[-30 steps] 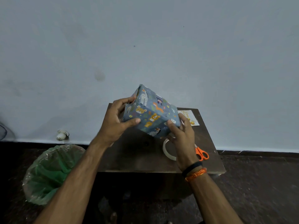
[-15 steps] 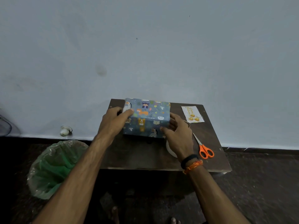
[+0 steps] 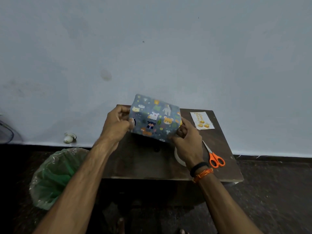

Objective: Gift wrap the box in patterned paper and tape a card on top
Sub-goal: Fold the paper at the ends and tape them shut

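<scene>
The bench (image 3: 143,166) is a small dark wooden top, worn along its near edge, set against a pale blue-grey wall (image 3: 152,39). The wall carries a faint round smudge and a few small dark specks. A dark skirting strip runs along its base, and the floor (image 3: 270,191) below is dark and mottled.

The box (image 3: 154,118), wrapped in blue paper printed with cartoon animals, is held above the rear part of the bench, tilted, with its broad patterned face toward the viewer. The left hand (image 3: 116,125) grips the box's left end, fingers curled round the edge. The right hand (image 3: 187,142) grips the lower right corner, thumb and fingers pinched on the paper. Black and orange bands sit on the right wrist.

The card (image 3: 202,120), white with gold marks, lies flat at the bench's far right corner, apart from the box. Orange-handled scissors (image 3: 213,157) lie on the right side. A tape roll (image 3: 178,157) lies partly hidden under the right hand.

A bin lined with a green plastic bag (image 3: 54,176) stands on the floor left of the bench. A small white object (image 3: 69,137) rests by the skirting.
</scene>
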A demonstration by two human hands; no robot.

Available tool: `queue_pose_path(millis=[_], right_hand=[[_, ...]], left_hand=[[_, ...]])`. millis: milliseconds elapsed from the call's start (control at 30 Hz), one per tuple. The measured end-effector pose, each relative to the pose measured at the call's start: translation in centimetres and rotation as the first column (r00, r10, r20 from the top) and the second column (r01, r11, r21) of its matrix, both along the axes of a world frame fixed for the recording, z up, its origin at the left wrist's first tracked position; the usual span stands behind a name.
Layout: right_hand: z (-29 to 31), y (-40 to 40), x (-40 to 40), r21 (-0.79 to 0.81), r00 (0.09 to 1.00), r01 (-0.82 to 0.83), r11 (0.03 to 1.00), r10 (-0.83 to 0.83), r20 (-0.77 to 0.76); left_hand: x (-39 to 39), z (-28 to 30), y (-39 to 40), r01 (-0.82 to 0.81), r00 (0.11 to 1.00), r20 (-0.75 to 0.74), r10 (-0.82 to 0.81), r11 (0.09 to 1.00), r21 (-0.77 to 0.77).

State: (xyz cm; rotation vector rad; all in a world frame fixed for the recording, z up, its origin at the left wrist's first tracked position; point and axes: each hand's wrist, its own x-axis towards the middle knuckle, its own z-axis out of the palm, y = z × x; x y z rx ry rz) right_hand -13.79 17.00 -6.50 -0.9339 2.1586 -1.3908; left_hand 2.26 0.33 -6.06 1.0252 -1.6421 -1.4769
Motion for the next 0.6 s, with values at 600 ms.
queue_pose_path(millis=[600], right_hand=[[0.1,-1.2,0.3,0.019,0.999,0.036,0.999,-0.037,0.025]], left_hand=[[-0.5,-0.4,-0.1,-0.097,0.974,0.210,0.083,0.994,0.057]])
